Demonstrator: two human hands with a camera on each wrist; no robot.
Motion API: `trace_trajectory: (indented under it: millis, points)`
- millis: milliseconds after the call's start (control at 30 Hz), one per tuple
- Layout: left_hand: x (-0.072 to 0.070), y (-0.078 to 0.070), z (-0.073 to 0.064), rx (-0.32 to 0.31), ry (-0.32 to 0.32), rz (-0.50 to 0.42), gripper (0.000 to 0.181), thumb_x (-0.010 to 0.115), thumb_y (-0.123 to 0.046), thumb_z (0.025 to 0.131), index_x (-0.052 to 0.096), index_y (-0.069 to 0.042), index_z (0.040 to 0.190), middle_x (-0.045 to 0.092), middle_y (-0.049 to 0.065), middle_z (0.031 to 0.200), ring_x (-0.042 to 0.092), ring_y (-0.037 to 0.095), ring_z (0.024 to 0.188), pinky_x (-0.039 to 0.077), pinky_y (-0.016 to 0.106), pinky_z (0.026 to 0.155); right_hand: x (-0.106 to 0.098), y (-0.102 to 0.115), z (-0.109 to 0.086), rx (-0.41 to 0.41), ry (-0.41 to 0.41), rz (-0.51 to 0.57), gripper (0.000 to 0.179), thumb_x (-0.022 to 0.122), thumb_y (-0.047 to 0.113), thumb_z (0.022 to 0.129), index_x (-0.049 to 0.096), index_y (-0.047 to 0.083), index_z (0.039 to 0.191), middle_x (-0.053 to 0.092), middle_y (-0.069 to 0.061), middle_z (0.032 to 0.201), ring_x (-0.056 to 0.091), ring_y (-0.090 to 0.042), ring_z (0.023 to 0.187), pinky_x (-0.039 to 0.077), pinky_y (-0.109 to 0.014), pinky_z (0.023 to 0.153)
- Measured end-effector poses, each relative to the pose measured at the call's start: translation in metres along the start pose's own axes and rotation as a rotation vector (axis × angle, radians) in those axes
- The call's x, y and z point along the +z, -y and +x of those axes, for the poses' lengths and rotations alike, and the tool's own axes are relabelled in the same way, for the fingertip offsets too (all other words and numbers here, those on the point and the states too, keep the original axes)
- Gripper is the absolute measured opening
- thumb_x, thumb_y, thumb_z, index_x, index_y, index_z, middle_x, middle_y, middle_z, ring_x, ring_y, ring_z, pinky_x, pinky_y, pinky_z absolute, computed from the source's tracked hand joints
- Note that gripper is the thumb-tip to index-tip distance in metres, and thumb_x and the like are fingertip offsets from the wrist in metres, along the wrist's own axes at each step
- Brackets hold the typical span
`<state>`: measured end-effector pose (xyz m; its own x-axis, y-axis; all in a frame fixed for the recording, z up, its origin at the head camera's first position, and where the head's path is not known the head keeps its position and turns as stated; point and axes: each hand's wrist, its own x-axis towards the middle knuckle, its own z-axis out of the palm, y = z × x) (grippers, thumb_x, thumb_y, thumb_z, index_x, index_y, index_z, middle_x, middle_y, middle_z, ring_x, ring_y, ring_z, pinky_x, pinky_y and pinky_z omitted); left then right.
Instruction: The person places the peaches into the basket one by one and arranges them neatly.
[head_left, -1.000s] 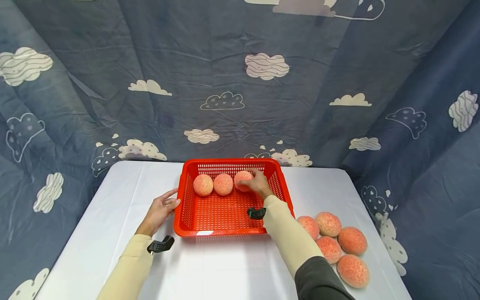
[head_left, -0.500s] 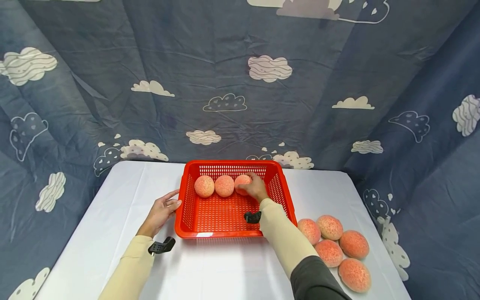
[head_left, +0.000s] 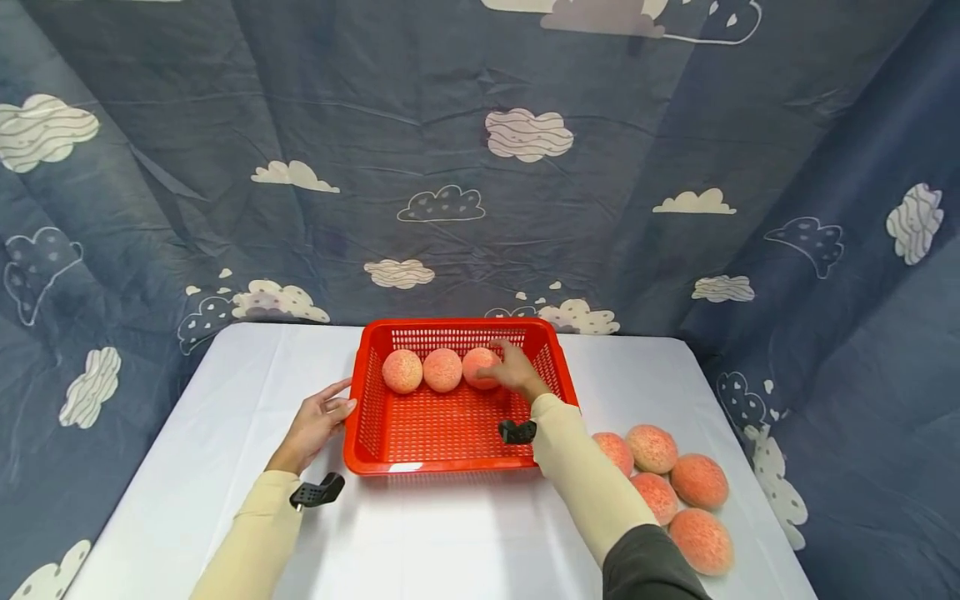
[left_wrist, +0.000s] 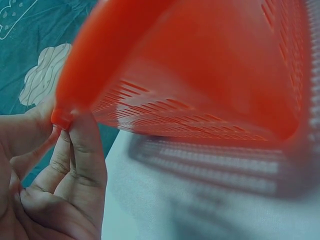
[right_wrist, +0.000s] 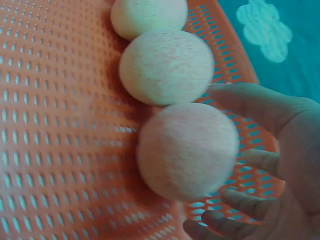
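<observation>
A red perforated plastic basket [head_left: 465, 466] stands on the white table. Three speckled pink peaches lie in a row along its far side: a left peach [head_left: 402, 372], a middle peach [head_left: 442, 371] and a right peach [head_left: 480, 367]. My left hand [head_left: 313, 427] pinches the basket's left rim between thumb and fingers, as the left wrist view shows at the rim [left_wrist: 100, 65]. Spread around the right peach [right_wrist: 187, 152] are the fingers of my right hand [head_left: 519, 372]. In the right wrist view they look loose and apart from it, with the thumb near the middle peach.
Several more peaches [head_left: 700, 481] lie grouped on the table right of the basket, partly behind my right forearm. A dark blue curtain [head_left: 450, 100] with cloud prints hangs behind the white table [head_left: 420, 542].
The right hand's fingers have loosened from the right peach and shifted slightly right, leaving it beside the middle one. The left hand stays at the basket rim.
</observation>
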<state>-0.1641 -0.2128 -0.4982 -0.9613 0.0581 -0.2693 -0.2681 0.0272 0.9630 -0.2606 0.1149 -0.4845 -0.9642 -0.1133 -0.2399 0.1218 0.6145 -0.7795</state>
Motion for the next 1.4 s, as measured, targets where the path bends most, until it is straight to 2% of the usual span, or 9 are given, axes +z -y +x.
trace_trajectory:
  millis: [100, 333, 567, 733, 900, 1033, 1167, 1400]
  points:
    - [-0.001, -0.001, -0.001, 0.003, 0.001, 0.009, 0.056, 0.055, -0.005, 0.097, 0.031, 0.002, 0.148, 0.065, -0.003, 0.091, 0.061, 0.004, 0.076, 0.052, 0.021, 0.07, -0.013, 0.002, -0.009, -0.022, 0.038, -0.026, 0.075, 0.076, 0.02, 0.079, 0.04, 0.003, 0.142, 0.041, -0.02, 0.143, 0.04, -0.036, 0.13, 0.034, -0.052, 0.106]
    - [0.002, -0.003, -0.004, 0.012, 0.017, 0.028, 0.057, 0.055, -0.007, 0.098, 0.03, 0.002, 0.148, 0.064, -0.002, 0.092, 0.061, 0.003, 0.077, 0.052, 0.021, 0.071, -0.043, -0.003, -0.031, -0.031, 0.121, 0.0, 0.075, 0.075, 0.025, 0.082, 0.037, 0.006, 0.144, 0.037, -0.021, 0.145, 0.037, -0.039, 0.13, 0.035, -0.055, 0.104]
    - [0.002, -0.005, -0.006, -0.008, 0.006, 0.044, 0.058, 0.056, -0.009, 0.098, 0.03, 0.0, 0.149, 0.065, 0.005, 0.099, 0.061, 0.004, 0.077, 0.053, 0.021, 0.071, -0.065, -0.015, -0.049, -0.08, 0.157, 0.042, 0.076, 0.077, 0.026, 0.082, 0.038, 0.009, 0.144, 0.039, -0.021, 0.144, 0.037, -0.041, 0.131, 0.036, -0.054, 0.103]
    - [0.003, -0.004, -0.006, -0.009, 0.004, 0.059, 0.058, 0.056, -0.009, 0.097, 0.03, 0.0, 0.149, 0.065, 0.002, 0.097, 0.061, 0.003, 0.079, 0.052, 0.02, 0.072, -0.079, -0.022, -0.061, -0.139, 0.162, 0.075, 0.069, 0.077, 0.023, 0.082, 0.043, 0.012, 0.141, 0.044, -0.016, 0.141, 0.041, -0.04, 0.13, 0.039, -0.053, 0.102]
    - [0.003, -0.004, -0.006, -0.01, 0.008, 0.043, 0.058, 0.055, -0.007, 0.098, 0.029, 0.0, 0.149, 0.064, -0.005, 0.091, 0.061, 0.002, 0.078, 0.052, 0.021, 0.072, -0.096, -0.029, -0.077, -0.163, 0.136, 0.162, 0.062, 0.075, 0.014, 0.085, 0.045, 0.004, 0.138, 0.046, -0.023, 0.138, 0.05, -0.041, 0.12, 0.048, -0.049, 0.093]
    - [0.002, -0.006, -0.006, -0.02, 0.001, 0.045, 0.059, 0.055, -0.008, 0.098, 0.029, 0.0, 0.149, 0.065, -0.001, 0.095, 0.061, 0.002, 0.078, 0.052, 0.021, 0.072, -0.107, -0.041, -0.081, -0.175, 0.086, 0.206, 0.058, 0.074, 0.01, 0.085, 0.047, -0.002, 0.135, 0.051, -0.025, 0.132, 0.057, -0.038, 0.111, 0.051, -0.044, 0.089]
    - [0.001, -0.006, -0.006, -0.02, -0.002, 0.043, 0.058, 0.055, -0.008, 0.098, 0.029, 0.0, 0.149, 0.065, -0.002, 0.094, 0.06, 0.002, 0.077, 0.051, 0.02, 0.07, -0.117, -0.058, -0.085, -0.183, 0.04, 0.241, 0.058, 0.076, 0.009, 0.083, 0.049, -0.001, 0.133, 0.053, -0.025, 0.13, 0.058, -0.04, 0.11, 0.054, -0.039, 0.084]
    - [0.004, -0.005, -0.006, -0.009, 0.008, 0.059, 0.058, 0.055, -0.009, 0.098, 0.03, 0.0, 0.149, 0.065, 0.0, 0.096, 0.061, 0.002, 0.079, 0.052, 0.02, 0.073, -0.141, -0.083, -0.104, -0.208, -0.042, 0.209, 0.056, 0.073, 0.009, 0.085, 0.048, 0.0, 0.134, 0.051, -0.027, 0.132, 0.055, -0.044, 0.113, 0.053, -0.029, 0.083]
